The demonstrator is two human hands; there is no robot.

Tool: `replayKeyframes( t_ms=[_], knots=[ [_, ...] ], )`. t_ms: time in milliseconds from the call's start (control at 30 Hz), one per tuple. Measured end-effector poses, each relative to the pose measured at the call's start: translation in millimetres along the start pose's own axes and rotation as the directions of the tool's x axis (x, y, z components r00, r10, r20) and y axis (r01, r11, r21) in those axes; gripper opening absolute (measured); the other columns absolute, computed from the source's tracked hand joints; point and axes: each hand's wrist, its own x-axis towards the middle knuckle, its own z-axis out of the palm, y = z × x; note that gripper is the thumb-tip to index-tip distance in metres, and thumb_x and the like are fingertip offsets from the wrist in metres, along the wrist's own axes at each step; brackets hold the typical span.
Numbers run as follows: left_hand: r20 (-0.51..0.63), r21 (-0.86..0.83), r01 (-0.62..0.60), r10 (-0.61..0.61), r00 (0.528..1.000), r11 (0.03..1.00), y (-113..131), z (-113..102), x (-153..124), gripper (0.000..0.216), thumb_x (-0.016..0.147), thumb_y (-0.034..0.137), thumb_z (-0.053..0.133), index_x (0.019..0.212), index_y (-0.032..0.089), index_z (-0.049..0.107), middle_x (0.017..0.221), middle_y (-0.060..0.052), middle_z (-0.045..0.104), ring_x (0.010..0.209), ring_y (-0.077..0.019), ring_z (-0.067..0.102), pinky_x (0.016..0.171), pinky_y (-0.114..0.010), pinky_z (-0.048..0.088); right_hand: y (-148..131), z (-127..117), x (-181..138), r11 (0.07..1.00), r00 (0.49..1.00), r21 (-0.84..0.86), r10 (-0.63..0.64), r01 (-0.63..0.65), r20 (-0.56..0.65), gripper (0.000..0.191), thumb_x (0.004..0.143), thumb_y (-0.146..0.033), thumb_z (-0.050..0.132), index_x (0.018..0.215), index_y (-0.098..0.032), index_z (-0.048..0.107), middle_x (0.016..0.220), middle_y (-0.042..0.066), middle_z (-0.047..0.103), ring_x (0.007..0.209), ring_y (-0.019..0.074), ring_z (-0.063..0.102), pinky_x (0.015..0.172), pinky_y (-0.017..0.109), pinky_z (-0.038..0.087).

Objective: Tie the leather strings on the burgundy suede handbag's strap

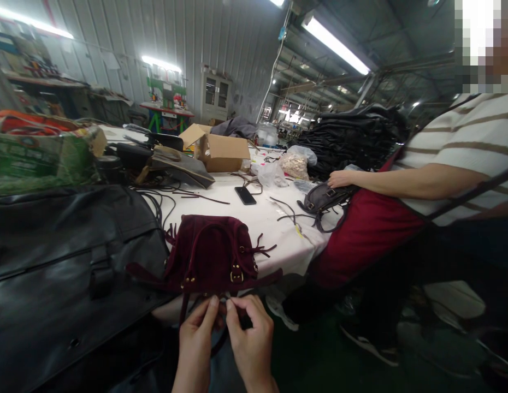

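Observation:
A burgundy suede handbag with looped handles, gold-coloured buckles and tassels lies at the front edge of the white-covered table. Close against its near edge, my left hand and my right hand are side by side, thumbs and forefingers pinched. Whatever sits between the fingertips is too small to name. A dark red strap hangs from the bag beside my left hand, and another dark strap loops down between my wrists.
A large black leather bag fills the left. On the table are a phone, loose cords, a cardboard box and plastic bags. At right, a person in a red apron has a hand on a dark grey handbag.

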Motion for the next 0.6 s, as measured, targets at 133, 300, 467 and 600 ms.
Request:
replayKeyframes(
  t_ms=[133,300,467,600],
  knots=[
    [0.035,-0.114,0.064,-0.061,0.998,0.991,-0.2,2.0,-1.4,0.052,0.07,0.06,0.1,0.09,0.015,0.087,0.084,-0.006,0.074,0.075,-0.0154,0.06,0.071,-0.023,0.052,4.9,0.8,-2.1,1.0,1.0,-0.001,0.011,-0.011,-0.006,0.016,0.107,-0.028,0.066,0.094,-0.024,0.074,0.087,0.001,0.071,0.082,0.0187,0.069,0.078,0.029,0.054],
    [0.018,-0.159,0.109,-0.107,0.994,0.981,-8.3,2.8,1.7,0.053,0.064,0.054,0.105,0.1,0.017,0.09,0.085,-0.006,0.076,0.073,-0.0145,0.061,0.069,-0.022,0.052,9.5,2.7,-4.2,1.0,1.0,0.003,0.022,-0.022,-0.001,0.015,0.107,-0.029,0.067,0.095,-0.025,0.075,0.088,0.002,0.072,0.084,0.0196,0.07,0.079,0.03,0.055],
    [-0.031,-0.156,0.108,-0.114,0.993,0.982,-17.6,2.4,7.1,0.061,0.058,0.056,0.107,0.101,0.016,0.091,0.084,-0.006,0.078,0.077,-0.017,0.067,0.071,-0.023,0.056,5.4,1.1,-0.1,1.0,1.0,0.009,-0.007,0.007,-0.012,0.015,0.108,-0.029,0.067,0.096,-0.025,0.076,0.087,0.002,0.073,0.081,0.0187,0.07,0.076,0.028,0.056],
    [-0.055,-0.127,0.107,-0.115,0.992,0.986,-22.1,2.8,10.0,0.067,0.054,0.059,0.108,0.102,0.015,0.091,0.086,-0.008,0.081,0.078,-0.0181,0.07,0.072,-0.025,0.057,4.4,-2.2,3.7,1.0,1.0,0.009,-0.024,0.024,0.015,0.014,0.108,-0.028,0.067,0.101,-0.026,0.079,0.091,0.003,0.075,0.086,0.0198,0.072,0.081,0.029,0.058]
  ],
)
